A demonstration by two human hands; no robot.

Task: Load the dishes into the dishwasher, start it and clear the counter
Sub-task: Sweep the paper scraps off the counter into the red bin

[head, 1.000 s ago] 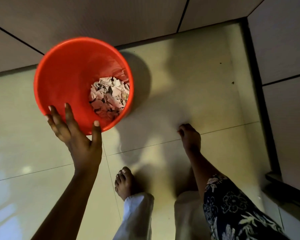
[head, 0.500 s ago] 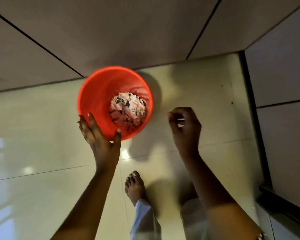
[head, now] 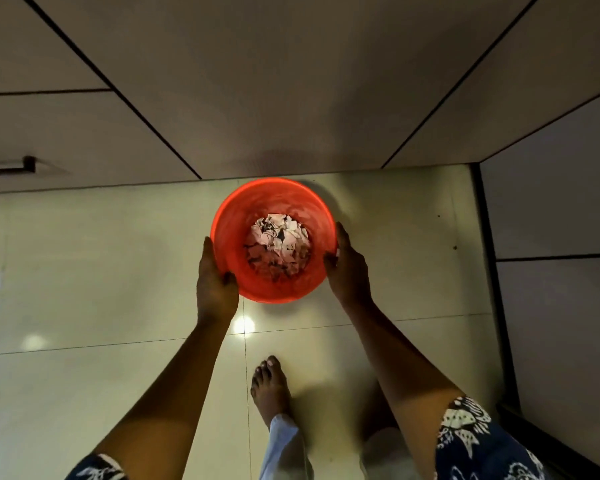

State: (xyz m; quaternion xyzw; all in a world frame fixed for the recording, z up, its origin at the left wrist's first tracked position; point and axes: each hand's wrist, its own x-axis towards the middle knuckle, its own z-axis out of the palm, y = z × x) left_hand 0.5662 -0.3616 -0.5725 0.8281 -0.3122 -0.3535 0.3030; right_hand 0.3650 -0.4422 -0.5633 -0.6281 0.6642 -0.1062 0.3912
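Observation:
A round red plastic bin (head: pixel 232 223) sits on the pale tiled floor close to the cabinet fronts. Crumpled white paper scraps (head: pixel 278 244) fill its bottom. My left hand (head: pixel 215 278) clasps the bin's left rim, thumb over the edge. My right hand (head: pixel 347 268) clasps the right rim the same way. No dishes or dishwasher show in this view.
Beige cabinet doors (head: pixel 274 81) rise behind the bin, with a dark handle (head: pixel 11 166) at far left. Another cabinet side (head: pixel 561 220) stands along the right. My bare foot (head: pixel 269 386) is on the glossy floor tiles (head: pixel 84 271) below the bin.
The view has shifted so the bin sits centred. My left hand went from open near the rim to gripping it. My right hand rose from low by the floor and took the right rim.

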